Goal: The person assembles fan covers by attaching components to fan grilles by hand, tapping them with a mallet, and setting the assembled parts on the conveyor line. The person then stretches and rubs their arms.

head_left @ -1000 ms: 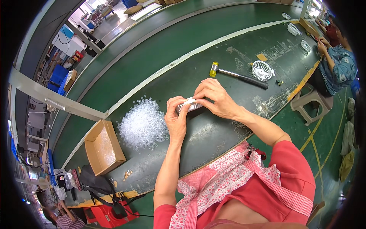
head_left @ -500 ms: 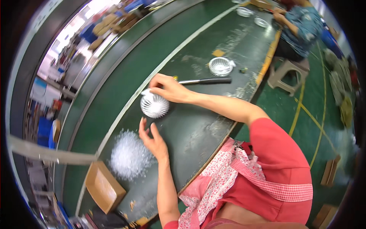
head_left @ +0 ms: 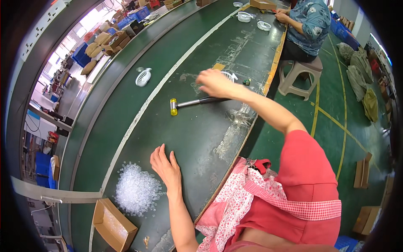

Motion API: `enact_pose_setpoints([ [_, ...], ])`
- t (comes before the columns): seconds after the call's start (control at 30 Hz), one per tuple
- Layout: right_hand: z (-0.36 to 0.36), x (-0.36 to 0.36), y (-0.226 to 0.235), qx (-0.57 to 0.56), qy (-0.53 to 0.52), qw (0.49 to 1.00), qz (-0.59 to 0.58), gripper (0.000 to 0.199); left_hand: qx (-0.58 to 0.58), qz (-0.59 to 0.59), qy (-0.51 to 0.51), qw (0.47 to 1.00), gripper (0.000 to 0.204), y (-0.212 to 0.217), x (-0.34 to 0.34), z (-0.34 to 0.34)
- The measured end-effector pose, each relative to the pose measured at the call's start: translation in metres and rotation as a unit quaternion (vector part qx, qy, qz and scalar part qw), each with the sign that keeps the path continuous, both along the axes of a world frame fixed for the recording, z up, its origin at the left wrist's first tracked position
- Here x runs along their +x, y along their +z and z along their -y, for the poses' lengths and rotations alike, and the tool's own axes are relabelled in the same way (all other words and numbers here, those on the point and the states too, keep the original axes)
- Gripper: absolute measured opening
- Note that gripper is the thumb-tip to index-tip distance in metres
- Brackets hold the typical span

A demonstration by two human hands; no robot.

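The left hand (head_left: 166, 167), grip open, was beside the clear pieces (head_left: 136, 191). The right hand (head_left: 215, 83), grip unclear, partly hid one cover (head_left: 229, 75) on the bench (head_left: 197, 147); another cover (head_left: 143, 78) lay on the belt (head_left: 121, 105).

Your right arm (head_left: 268, 108) reaches forward from a bent elbow (head_left: 296, 126), its forearm slanting to your left, the right hand (head_left: 215, 83) palm down at its end — fingers curved, a little blurred. Your left arm (head_left: 181, 218) runs up from the lower edge, nearly straight at the wrist — the left hand (head_left: 167, 169) relaxed, fingers pointing forward, thumb apart
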State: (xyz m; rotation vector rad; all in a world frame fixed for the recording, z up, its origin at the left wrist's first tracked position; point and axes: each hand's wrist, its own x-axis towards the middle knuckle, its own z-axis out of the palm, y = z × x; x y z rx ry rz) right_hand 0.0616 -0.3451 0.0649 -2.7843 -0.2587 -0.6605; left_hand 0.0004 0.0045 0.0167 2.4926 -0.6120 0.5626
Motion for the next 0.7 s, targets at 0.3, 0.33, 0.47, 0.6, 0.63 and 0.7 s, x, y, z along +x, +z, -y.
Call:
enact_pose_setpoints([
  [0.3,0.087,-0.072,-0.005,0.01,-0.076,0.987,-0.138,0.024,-0.002,0.003,-0.008,1.0,0.044,0.004,-0.003,0.006],
  [0.33,0.088,-0.073,-0.003,0.018,-0.074,0.984,-0.16,0.019,-0.002,0.003,-0.009,1.0,0.044,0.004,-0.003,0.006],
  [0.47,0.045,-0.061,0.001,-0.005,-0.046,0.997,0.055,0.018,-0.153,-0.094,-0.038,0.983,0.04,0.015,-0.008,0.012],
  [0.6,-0.069,-0.056,0.017,0.044,0.029,0.988,0.145,0.023,-0.418,-0.333,-0.176,0.827,0.051,0.011,-0.003,0.011],
  [0.63,-0.094,-0.059,0.018,0.041,0.056,0.988,0.139,0.024,-0.483,-0.35,-0.21,0.775,0.056,0.011,-0.002,0.014],
  [0.7,-0.138,-0.064,0.008,0.053,0.12,0.987,0.095,0.025,-0.557,-0.353,-0.253,0.708,0.068,0.005,0.004,0.021],
])
